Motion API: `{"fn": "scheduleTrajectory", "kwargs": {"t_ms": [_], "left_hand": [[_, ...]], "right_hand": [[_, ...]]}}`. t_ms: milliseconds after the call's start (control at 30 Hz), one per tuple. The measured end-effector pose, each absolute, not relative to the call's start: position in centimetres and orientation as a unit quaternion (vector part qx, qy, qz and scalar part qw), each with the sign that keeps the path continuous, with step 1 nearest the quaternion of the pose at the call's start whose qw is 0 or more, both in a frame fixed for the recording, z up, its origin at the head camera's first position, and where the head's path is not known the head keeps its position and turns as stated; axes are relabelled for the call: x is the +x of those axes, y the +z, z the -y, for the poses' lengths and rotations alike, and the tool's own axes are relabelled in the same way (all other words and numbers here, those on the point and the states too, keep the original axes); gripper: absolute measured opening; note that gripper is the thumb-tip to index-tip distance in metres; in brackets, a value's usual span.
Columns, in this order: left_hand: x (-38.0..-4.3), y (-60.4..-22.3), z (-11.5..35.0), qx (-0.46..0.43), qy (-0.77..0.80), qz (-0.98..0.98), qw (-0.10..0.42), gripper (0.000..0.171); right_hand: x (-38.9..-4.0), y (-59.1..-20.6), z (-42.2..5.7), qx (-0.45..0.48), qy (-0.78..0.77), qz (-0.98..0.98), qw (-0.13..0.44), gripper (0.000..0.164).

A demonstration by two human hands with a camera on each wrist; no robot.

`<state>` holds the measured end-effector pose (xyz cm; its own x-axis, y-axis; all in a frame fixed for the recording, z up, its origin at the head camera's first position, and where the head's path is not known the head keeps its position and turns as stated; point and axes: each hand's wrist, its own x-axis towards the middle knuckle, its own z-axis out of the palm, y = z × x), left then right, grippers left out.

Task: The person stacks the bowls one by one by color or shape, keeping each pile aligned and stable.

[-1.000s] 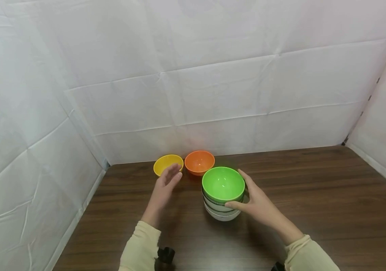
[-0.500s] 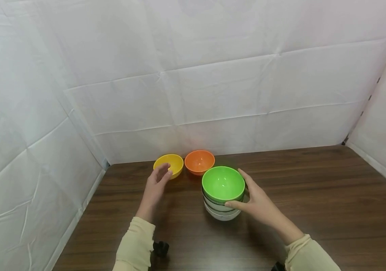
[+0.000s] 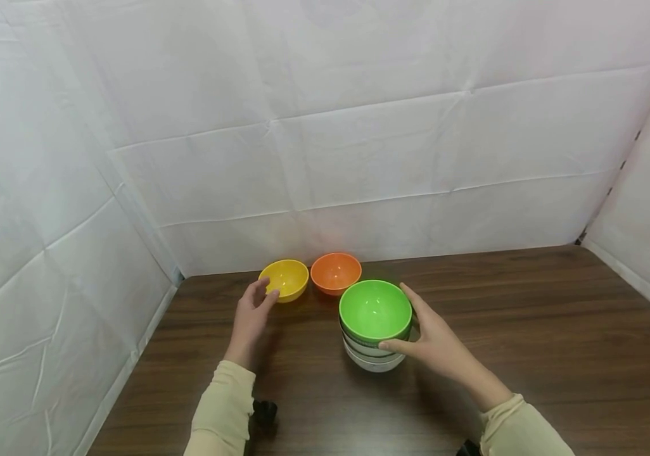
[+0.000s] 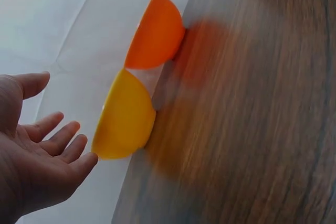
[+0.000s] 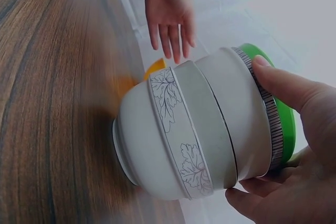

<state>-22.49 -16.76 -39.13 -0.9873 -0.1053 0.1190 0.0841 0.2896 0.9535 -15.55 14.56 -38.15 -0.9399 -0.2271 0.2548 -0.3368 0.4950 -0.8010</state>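
My left hand (image 3: 249,320) is beside the near-left rim of a yellow bowl (image 3: 287,283), fingers relaxed and nothing held. In the left wrist view its fingertips overlap the edge of the yellow bowl (image 4: 125,121). A stack of nested bowls (image 3: 375,362) stands in front of me, topped by a bright green bowl (image 3: 375,310). My right hand (image 3: 441,345) grips the upper stack from the right. The right wrist view shows the thumb at a striped rim (image 5: 262,95) just under the green one, fingers opposite. Lowest is a white bowl with leaf drawings (image 5: 152,150).
An orange bowl (image 3: 336,273) stands right of the yellow one, close behind the stack. The dark wooden table (image 3: 530,329) meets white sheeting (image 3: 370,158) at the back and sides.
My left hand has drawn left and slightly toward me, from over the yellow bowl to its near-left side. The right hand and the stack have stayed in place.
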Motion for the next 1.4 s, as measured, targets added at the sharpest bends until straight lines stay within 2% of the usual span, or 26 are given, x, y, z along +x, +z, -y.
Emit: {"fn": "scheduleTrajectory", "kwargs": {"t_ms": [433,1400], "left_hand": [[-23.2,-40.1,17.6,0.04,-0.563,0.82,0.092,0.056],[-25.3,-42.2,17.4,0.04,-0.504,0.86,0.075,0.086]], "right_hand": [[-15.5,-37.7,-14.7,0.178,0.452,0.872,0.056,0.113],[-15.4,-37.5,-15.1,0.195,0.447,0.871,0.062,0.113]]}}
